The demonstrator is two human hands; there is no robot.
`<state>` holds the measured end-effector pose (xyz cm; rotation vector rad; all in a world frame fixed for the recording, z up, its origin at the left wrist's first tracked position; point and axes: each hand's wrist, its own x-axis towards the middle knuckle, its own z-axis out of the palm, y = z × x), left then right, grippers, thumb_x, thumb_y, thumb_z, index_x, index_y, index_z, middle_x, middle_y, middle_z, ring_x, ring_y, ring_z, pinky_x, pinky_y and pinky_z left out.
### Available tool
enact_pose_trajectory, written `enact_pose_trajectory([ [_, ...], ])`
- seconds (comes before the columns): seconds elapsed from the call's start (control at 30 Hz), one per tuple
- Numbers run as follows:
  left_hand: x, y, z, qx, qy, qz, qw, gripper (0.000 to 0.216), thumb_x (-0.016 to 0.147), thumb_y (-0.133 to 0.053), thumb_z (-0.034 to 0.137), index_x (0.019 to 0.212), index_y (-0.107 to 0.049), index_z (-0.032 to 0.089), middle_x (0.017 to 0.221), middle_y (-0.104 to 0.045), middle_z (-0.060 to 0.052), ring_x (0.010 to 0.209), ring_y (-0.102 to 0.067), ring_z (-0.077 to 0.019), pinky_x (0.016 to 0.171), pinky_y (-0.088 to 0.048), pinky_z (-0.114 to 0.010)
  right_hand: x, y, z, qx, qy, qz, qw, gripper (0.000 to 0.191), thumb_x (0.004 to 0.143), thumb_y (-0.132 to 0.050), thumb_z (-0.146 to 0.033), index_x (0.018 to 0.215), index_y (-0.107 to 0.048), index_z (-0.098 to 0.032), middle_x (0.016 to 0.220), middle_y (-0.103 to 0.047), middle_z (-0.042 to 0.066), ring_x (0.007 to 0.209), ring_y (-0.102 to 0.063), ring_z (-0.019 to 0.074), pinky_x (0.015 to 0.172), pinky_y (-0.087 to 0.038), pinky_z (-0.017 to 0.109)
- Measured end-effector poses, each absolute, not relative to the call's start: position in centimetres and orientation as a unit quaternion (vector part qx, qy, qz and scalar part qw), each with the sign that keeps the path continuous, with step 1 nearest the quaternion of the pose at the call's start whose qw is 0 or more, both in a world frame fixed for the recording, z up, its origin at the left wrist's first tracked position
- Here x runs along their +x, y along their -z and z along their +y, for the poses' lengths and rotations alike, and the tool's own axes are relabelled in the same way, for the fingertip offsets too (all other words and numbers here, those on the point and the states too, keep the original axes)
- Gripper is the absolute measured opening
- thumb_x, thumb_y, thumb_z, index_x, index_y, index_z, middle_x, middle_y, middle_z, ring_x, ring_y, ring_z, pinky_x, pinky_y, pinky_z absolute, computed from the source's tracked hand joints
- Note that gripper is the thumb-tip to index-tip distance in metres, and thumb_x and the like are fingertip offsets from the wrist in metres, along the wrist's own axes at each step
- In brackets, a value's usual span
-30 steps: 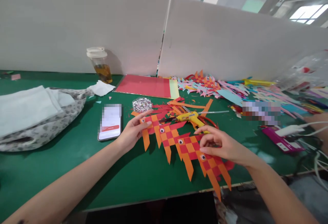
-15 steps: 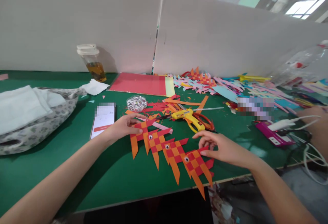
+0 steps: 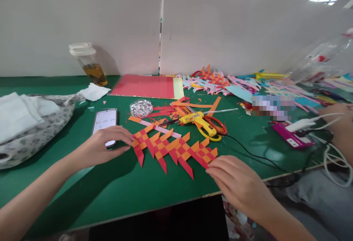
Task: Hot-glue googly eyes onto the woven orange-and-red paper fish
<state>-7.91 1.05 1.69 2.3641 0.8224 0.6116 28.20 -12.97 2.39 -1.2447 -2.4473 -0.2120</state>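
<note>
A row of joined woven paper fish (image 3: 162, 146) in orange and red checks stretches between my hands over the green table (image 3: 116, 193). My left hand (image 3: 110, 145) pinches its left end between thumb and fingers. At the right end, my right hand (image 3: 234, 176) has its fingers closed on the last fish, hiding that tip. No eyes show on the upward side. Just behind the row lie a yellow glue gun (image 3: 200, 122), orange-handled scissors (image 3: 217, 125) and a pink paper strip (image 3: 165, 130).
A phone (image 3: 106, 117) showing a timer lies beside my left hand, near a bag of googly eyes (image 3: 141, 108). A cup of tea (image 3: 92, 68) and red card sheets (image 3: 145, 86) stand farther back. At right are a magenta power strip (image 3: 292, 136), cables and another person's arm (image 3: 340, 127).
The fish row has been turned over: its googly eyes faced up before and are now out of sight. My right hand has moved lower and grips the right end. The view has shifted slightly.
</note>
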Motion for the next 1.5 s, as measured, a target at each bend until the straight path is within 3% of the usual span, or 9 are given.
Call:
enact_pose_trajectory([
  [0.17,-8.1,-0.9,0.3,0.869,-0.237,0.361,0.243,0.015,0.08,-0.061,0.027,0.092,-0.07,0.028,0.096,-0.07,-0.003,0.091,-0.064,-0.023,0.08,-0.049,-0.032,29.1,-0.4,-13.3,-0.486,0.055,-0.84,0.235,0.023,0.077,-0.063,-0.026,0.099,-0.059,-0.022,0.09,-0.068,0.005,0.086,-0.063,0.0203,0.083,-0.05,0.039],
  [0.27,-5.6,-0.8,-0.7,0.883,-0.237,0.346,0.212,0.017,0.084,-0.056,0.027,0.097,-0.068,0.027,0.098,-0.07,-0.003,0.095,-0.063,-0.0224,0.082,-0.05,-0.034,29.6,-0.1,-11.8,-0.538,0.066,-0.787,0.294,0.017,0.08,-0.058,-0.022,0.097,-0.057,-0.023,0.092,-0.067,0.006,0.088,-0.063,0.0204,0.08,-0.051,0.036],
  [0.37,-1.3,-0.7,-2.4,0.918,-0.213,0.266,0.203,0.027,0.089,-0.048,0.028,0.112,-0.062,0.026,0.114,-0.066,-0.004,0.108,-0.059,-0.0222,0.093,-0.046,-0.038,29.3,0.0,-8.8,-0.587,0.104,-0.738,0.316,0.018,0.083,-0.054,-0.026,0.1,-0.056,-0.022,0.095,-0.066,0.008,0.092,-0.061,0.0221,0.083,-0.05,0.038],
  [0.5,4.4,0.0,-4.6,0.952,-0.153,0.189,0.184,0.053,0.092,-0.04,0.043,0.138,-0.037,0.019,0.142,-0.043,-0.01,0.133,-0.035,-0.026,0.11,-0.027,-0.045,28.3,0.6,-4.1,-0.664,0.115,-0.689,0.268,0.03,0.08,-0.056,-0.036,0.104,-0.054,-0.018,0.098,-0.065,0.011,0.091,-0.06,0.0269,0.075,-0.05,0.039],
  [0.6,6.6,1.0,-5.3,0.956,-0.129,0.181,0.191,0.068,0.09,-0.033,0.055,0.144,-0.022,0.015,0.15,-0.025,-0.011,0.14,-0.017,-0.0267,0.114,-0.014,-0.047,27.9,1.5,-2.1,-0.688,0.108,-0.683,0.22,0.04,0.077,-0.058,-0.04,0.109,-0.052,-0.016,0.099,-0.065,0.014,0.092,-0.06,0.0301,0.073,-0.049,0.04],
  [0.8,6.0,1.7,-4.6,0.954,-0.108,0.194,0.202,0.071,0.09,-0.032,0.057,0.146,-0.012,0.021,0.151,-0.023,-0.009,0.14,-0.016,-0.0255,0.115,-0.009,-0.045,28.5,2.5,-1.7,-0.72,0.062,-0.635,0.273,0.037,0.078,-0.054,-0.04,0.109,-0.051,-0.02,0.094,-0.066,0.01,0.084,-0.063,0.0265,0.066,-0.048,0.035],
  [1.17,2.2,0.5,-3.6,0.943,-0.118,0.236,0.201,0.055,0.09,-0.041,0.047,0.14,-0.034,0.025,0.145,-0.039,-0.008,0.137,-0.027,-0.0281,0.112,-0.016,-0.049,29.5,1.9,-2.6,-0.695,0.075,-0.551,0.456,0.053,0.077,-0.057,-0.049,0.119,-0.043,-0.02,0.108,-0.062,0.011,0.094,-0.062,0.0249,0.078,-0.051,0.039],
  [1.37,4.2,-0.3,-4.8,0.949,-0.149,0.201,0.19,0.049,0.091,-0.04,0.045,0.133,-0.044,0.02,0.137,-0.049,-0.012,0.132,-0.037,-0.0298,0.112,-0.011,-0.052,29.6,1.4,-4.8,-0.695,0.113,-0.573,0.42,0.051,0.078,-0.057,-0.044,0.122,-0.045,-0.02,0.111,-0.061,0.012,0.099,-0.06,0.0271,0.083,-0.05,0.041],
  [1.5,5.6,-0.2,-4.9,0.952,-0.168,0.181,0.181,0.044,0.091,-0.041,0.044,0.123,-0.055,0.016,0.126,-0.058,-0.014,0.123,-0.047,-0.0317,0.111,-0.016,-0.05,30.8,2.1,-6.5,-0.691,0.116,-0.593,0.398,0.05,0.076,-0.06,-0.042,0.12,-0.048,-0.02,0.107,-0.063,0.012,0.097,-0.061,0.0263,0.083,-0.051,0.041],
])
